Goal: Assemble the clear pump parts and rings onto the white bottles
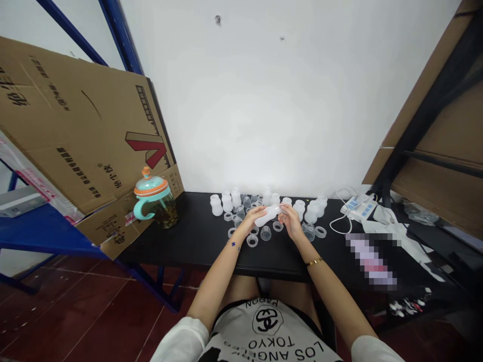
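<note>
A white, narrow-waisted baby bottle (265,216) lies tilted between my two hands, just above the black table. My left hand (248,221) is closed around its wider lower end. The fingers of my right hand (290,220) are closed at its other end, toward the upper right; what exactly they cover there is hard to make out. Near my hands on the table lie clear screw rings (252,241) and a clear domed cap (265,233). Several more white bottles (216,205) stand upright behind, with others (311,212) beyond my right hand.
On the left of the black table (181,251) stands a teal-lidded jug (166,213) with dark liquid, against a large cardboard box (94,125). To the right are a white device (358,206) with a cable and crumpled white plastic (400,236). A white wall (271,110) rises behind.
</note>
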A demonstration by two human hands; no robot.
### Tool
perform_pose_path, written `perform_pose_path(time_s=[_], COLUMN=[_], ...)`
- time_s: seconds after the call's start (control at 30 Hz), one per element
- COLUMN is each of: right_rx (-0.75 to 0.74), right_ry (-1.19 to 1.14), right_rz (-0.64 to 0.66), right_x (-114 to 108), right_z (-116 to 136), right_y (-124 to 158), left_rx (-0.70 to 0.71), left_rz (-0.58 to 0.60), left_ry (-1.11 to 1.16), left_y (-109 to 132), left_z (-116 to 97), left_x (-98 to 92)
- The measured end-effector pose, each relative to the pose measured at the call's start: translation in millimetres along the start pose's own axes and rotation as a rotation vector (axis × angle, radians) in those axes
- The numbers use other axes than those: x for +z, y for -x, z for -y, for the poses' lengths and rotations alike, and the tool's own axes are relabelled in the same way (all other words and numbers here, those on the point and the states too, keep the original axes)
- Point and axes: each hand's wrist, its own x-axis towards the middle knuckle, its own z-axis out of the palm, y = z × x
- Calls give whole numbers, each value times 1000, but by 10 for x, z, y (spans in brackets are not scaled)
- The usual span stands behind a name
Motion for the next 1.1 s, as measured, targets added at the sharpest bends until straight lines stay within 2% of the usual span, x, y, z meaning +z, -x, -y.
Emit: perform_pose_path(time_s=[1.1], right_rx=[-18], right_ry=[28], right_rz=[25], right_x=[-17], right_z=[-7], right_y=[4], left_rx=[9], left_rz=[20], left_ry=[-11], left_y=[-49], left_z=[57], left_x=[-47])
